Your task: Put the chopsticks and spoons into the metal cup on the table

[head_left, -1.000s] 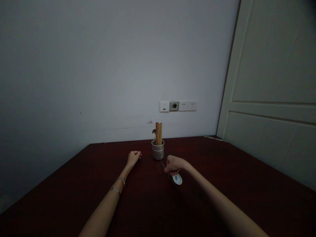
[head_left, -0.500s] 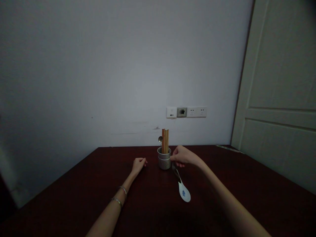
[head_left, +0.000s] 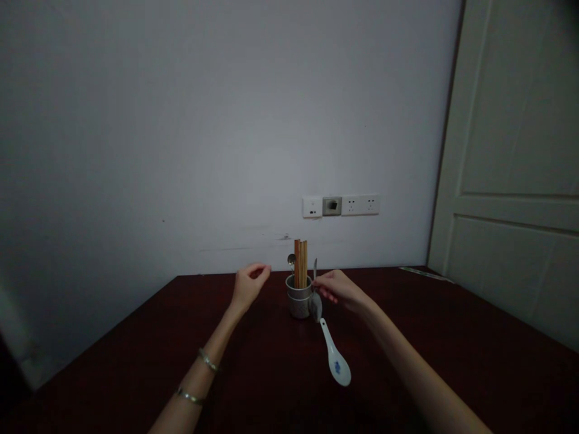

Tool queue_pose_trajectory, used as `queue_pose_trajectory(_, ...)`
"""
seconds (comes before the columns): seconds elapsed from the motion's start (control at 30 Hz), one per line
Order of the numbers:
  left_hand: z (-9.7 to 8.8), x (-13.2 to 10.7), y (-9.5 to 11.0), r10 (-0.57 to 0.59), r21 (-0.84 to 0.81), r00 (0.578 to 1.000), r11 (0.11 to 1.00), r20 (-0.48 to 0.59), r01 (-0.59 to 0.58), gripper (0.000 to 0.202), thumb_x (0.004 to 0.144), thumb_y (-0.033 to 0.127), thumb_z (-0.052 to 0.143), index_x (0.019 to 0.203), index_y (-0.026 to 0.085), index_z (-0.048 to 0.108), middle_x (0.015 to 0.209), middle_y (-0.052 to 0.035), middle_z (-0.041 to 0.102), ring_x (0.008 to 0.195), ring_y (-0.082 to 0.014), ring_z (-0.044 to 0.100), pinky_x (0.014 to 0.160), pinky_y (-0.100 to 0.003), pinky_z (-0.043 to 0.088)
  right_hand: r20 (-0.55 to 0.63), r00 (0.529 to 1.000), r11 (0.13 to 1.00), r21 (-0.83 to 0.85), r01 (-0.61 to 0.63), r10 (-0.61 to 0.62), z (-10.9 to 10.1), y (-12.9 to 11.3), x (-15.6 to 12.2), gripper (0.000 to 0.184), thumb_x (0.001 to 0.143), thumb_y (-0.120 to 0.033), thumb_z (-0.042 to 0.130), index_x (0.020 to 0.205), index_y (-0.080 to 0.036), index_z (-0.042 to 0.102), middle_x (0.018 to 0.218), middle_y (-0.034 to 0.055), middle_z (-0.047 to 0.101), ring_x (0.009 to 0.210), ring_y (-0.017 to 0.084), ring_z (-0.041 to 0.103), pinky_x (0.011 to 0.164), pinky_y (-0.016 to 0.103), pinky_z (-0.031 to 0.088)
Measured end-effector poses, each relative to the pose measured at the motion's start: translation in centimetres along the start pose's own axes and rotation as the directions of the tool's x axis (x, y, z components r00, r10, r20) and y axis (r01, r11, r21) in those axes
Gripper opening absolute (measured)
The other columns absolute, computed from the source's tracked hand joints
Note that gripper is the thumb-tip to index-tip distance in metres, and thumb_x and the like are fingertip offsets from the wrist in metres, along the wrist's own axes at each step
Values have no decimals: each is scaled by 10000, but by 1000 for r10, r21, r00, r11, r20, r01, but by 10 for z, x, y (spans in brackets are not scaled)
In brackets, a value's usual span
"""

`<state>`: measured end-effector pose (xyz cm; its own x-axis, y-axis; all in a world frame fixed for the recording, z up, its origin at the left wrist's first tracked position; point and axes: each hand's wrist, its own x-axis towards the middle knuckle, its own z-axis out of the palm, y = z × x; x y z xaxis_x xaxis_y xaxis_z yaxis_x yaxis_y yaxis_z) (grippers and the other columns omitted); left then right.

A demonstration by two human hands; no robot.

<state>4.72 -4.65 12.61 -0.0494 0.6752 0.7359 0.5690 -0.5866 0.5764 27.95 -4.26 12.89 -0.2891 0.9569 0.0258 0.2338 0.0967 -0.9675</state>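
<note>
My right hand [head_left: 335, 286] pinches a metal spoon [head_left: 315, 306], its bowl pointing down and its handle rising above my fingers. The spoon is close beside the right side of a metal utensil holder [head_left: 299, 304]; whether the two touch I cannot tell. Several wooden chopsticks [head_left: 300, 264] stand upright in the holder, with another metal spoon [head_left: 292, 260] bowl up at their left. Left of the holder, my left hand [head_left: 248, 286] is raised, thumb and fingertips drawn together with nothing visible in them. A white ceramic spoon [head_left: 338, 364] with a blue mark lies in front of the holder.
Everything rests on a dark red table [head_left: 271, 374] that reaches back to a pale wall [head_left: 226, 150]. Sockets and a switch [head_left: 332, 206] sit on the wall behind the holder. At the right stands a light panelled door [head_left: 515, 181].
My left hand has lifted from the table and moved forward. In my right hand the metal spoon has gone from above the ceramic spoon's handle to upright beside the holder. The view has shifted slightly.
</note>
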Motion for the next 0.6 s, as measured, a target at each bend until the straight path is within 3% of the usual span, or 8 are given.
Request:
queue_pose_trajectory(0.07, -6, 0, 40, 225, 65, 970, 971, 93, -231, 232, 768, 328, 506, 694, 141, 621, 635, -27, 598, 574, -112, 516, 539, -219, 405, -8, 1000, 993, 118, -24, 25, -1, 2, 3, 279, 685, -269, 535, 451, -138, 460, 327, -72, 400, 264, 7, 299, 271, 128, 191)
queue_pose_trajectory(0.13, -11, -5, 71, 453, 99, 854, 867, 256, -489, 187, 800, 272, 483, 787, 153, 628, 721, -40, 611, 653, -109, 539, 609, -222, 427, -3, 998, 963, 264, -56, 59, -1, 4, 5, 263, 686, -261, 545, 472, -138, 454, 331, -77, 391, 266, 4, 299, 276, 120, 198)
queue_pose_trajectory(0.17, -13, -8, 82, 514, 137, 793, 804, 326, -578, 183, 815, 252, 465, 832, 160, 622, 763, -46, 612, 700, -115, 545, 639, -230, 433, 6, 997, 937, 342, -71, 73, -1, 5, 7, 252, 690, -252, 547, 487, -139, 450, 338, -81, 387, 269, 2, 300, 280, 115, 207)
queue_pose_trajectory(0.23, -16, -11, 97, 563, 211, 724, 712, 399, -670, 195, 839, 226, 428, 891, 165, 605, 810, -54, 603, 747, -122, 545, 660, -241, 439, 49, 994, 867, 487, -109, 97, -1, 6, 9, 219, 708, -223, 532, 524, -141, 446, 357, -88, 385, 273, -3, 290, 284, 106, 219)
queue_pose_trajectory(0.43, -22, -5, 102, 540, 298, 682, 632, 493, -715, 203, 835, 251, 445, 978, 193, 576, 924, -53, 553, 785, -121, 534, 605, -213, 436, 298, 953, 646, 716, -264, 59, 3, 11, 13, 224, 797, -192, 421, 577, -146, 426, 369, -95, 337, 268, -8, 249, 268, 79, 182)
queue_pose_trajectory(0.6, -18, -7, 95, 523, 320, 654, 591, 547, -740, 182, 837, 250, 445, 938, 209, 591, 892, -34, 544, 736, -105, 523, 555, -193, 407, 381, 924, 549, 765, -338, 38, 9, 11, 12, 243, 815, -177, 392, 578, -138, 431, 362, -83, 354, 265, -7, 265, 262, 66, 194)
